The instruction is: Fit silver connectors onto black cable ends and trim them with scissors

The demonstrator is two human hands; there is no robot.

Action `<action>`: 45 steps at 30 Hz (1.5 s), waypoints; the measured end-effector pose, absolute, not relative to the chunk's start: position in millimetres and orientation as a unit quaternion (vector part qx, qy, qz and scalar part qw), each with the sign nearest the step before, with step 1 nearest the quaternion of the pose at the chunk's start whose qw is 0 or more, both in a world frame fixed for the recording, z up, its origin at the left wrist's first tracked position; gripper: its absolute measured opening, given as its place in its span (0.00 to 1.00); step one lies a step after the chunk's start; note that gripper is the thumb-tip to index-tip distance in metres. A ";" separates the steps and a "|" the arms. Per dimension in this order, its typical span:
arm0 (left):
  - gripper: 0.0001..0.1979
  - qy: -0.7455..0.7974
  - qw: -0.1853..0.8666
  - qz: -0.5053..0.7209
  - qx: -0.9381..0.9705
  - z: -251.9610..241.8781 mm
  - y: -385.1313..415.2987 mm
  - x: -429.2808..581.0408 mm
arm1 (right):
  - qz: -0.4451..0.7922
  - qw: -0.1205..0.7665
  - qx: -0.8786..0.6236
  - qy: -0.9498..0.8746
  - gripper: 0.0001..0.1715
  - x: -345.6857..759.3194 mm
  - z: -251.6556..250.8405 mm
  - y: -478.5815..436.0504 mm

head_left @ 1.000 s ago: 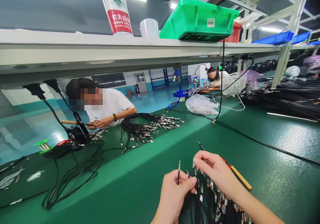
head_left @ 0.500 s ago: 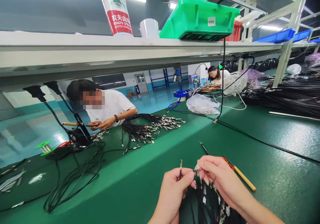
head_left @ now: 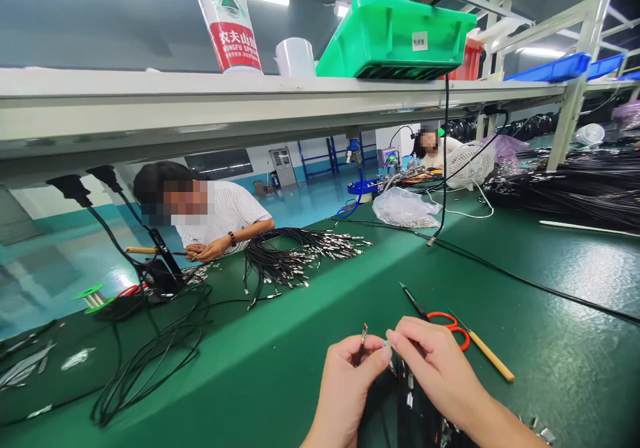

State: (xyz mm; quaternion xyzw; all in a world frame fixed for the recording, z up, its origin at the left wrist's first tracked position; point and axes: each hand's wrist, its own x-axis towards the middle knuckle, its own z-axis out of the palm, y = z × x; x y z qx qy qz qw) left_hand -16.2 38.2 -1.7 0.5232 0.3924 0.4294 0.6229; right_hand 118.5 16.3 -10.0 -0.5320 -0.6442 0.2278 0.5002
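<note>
My left hand (head_left: 347, 378) is closed around a thin black cable (head_left: 363, 343), whose stripped end points up above the fingers. Between both sets of fingertips sits a small shiny metal connector piece (head_left: 387, 345), partly hidden by them. My right hand (head_left: 437, 361) is closed in a pinch at that piece, its fingertips almost meeting my left thumb. Under my hands lies a bundle of black cables (head_left: 413, 415) with metal connectors on their ends. Scissors with red handles (head_left: 453, 325) rest just beyond my right hand, beside a pointed tool with a wooden handle (head_left: 490, 356).
Across the green table (head_left: 300, 341), a co-worker in a striped shirt (head_left: 235, 201) bends over handheld work. A pile of black cables (head_left: 295, 251) and a plastic bag (head_left: 405, 207) lie ahead. Overhead runs a shelf (head_left: 200, 111) bearing a green bin (head_left: 395, 38).
My right hand has turned and shifted slightly, its fingers closing in over the connector piece. More of the scissors' red handles now shows. My left hand has barely moved.
</note>
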 end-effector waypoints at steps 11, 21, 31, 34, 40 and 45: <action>0.11 0.397 0.704 0.382 0.450 5.1 40.5 -20.8 | 0.454 0.548 -0.450 -0.539 0.22 118.6 -13.7 21.5; 0.10 0.389 0.680 0.390 0.484 7.2 37.6 -19.6 | 0.396 0.536 -0.475 -0.574 0.21 122.2 -10.9 21.3; 0.10 0.419 0.646 0.397 0.499 8.3 37.8 -19.0 | 0.431 0.535 -0.467 -0.557 0.22 121.1 -12.8 23.5; 0.11 0.400 0.659 0.391 0.503 8.1 37.5 -19.8 | 0.437 0.537 -0.460 -0.556 0.21 121.7 -15.0 24.3; 0.12 0.405 0.666 0.379 0.499 7.0 38.2 -21.3 | 0.442 0.547 -0.450 -0.551 0.21 124.5 -20.1 26.3; 0.11 0.413 0.646 0.385 0.514 8.6 37.9 -21.3 | 0.435 0.544 -0.452 -0.557 0.21 125.2 -21.4 27.0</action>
